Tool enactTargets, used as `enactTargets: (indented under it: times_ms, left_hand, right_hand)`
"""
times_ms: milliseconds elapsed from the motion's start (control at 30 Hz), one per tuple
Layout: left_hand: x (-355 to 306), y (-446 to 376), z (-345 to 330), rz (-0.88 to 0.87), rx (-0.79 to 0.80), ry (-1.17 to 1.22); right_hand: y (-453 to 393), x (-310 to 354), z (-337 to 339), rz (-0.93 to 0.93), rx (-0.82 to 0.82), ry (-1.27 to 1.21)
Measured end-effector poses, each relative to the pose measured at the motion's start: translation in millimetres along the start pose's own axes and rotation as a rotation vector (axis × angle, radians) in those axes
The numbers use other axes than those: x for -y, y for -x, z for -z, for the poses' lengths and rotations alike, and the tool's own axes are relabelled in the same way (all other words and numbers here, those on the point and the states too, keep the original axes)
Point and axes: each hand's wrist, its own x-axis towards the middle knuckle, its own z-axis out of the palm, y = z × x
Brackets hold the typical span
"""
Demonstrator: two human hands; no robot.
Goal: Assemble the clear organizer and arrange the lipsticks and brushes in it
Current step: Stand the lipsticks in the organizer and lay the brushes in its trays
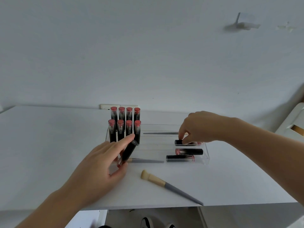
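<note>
The clear organizer (206, 155) sits on the white table (49, 145). Several black lipsticks with pink caps (125, 125) stand upright in two rows at its left end. My left hand (105, 163) grips one black lipstick (128, 153), tilted, in front of those rows. My right hand (197, 127) pinches the black end of a lipstick (179, 142) lying flat in the organizer's right part. Two more lipsticks (189, 151) (180, 158) lie flat in front of it. A thin grey brush (161, 133) lies in a back slot; another (148, 161) lies along the front.
A larger brush with a beige head and grey handle (164, 183) lies loose on the table near the front edge (164, 207). A wall socket (105, 106) sits behind the lipsticks. A white chair (294, 124) stands at the right. Shoes show below the table.
</note>
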Motion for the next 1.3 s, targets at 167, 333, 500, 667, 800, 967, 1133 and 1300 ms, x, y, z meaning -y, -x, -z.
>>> enactTargets:
  times_ms: [167,333,500,667,800,967,1133,1300]
  left_hand:
    - [2,0,-2,0.003,0.001,0.001]
    - [3,0,-3,-0.008,-0.002,-0.002]
    - [2,-2,-3,-0.003,0.000,-0.001]
    - [3,-2,-4,-0.009,0.006,-0.004]
    - [4,-2,-5,0.003,-0.003,0.001]
    - [5,-1,-5,0.001,-0.005,-0.007]
    - [6,0,-6,0.008,0.001,0.003]
    - [7,0,-7,0.017,0.002,-0.003]
  right_hand:
    - [-3,5,5,0.029,0.032,0.016]
    - [0,4,0,-0.003,0.015,-0.067]
    - [1,5,0,0.017,-0.039,-0.169]
    - [-2,9,3,0.109,-0.007,-0.177]
    - [-1,8,4,0.124,0.016,-0.095]
    - [4,7,6,0.113,-0.001,-0.032]
    - [13,7,10,0.130,-0.105,-0.010]
    - [22,4,11,0.111,-0.217,-0.052]
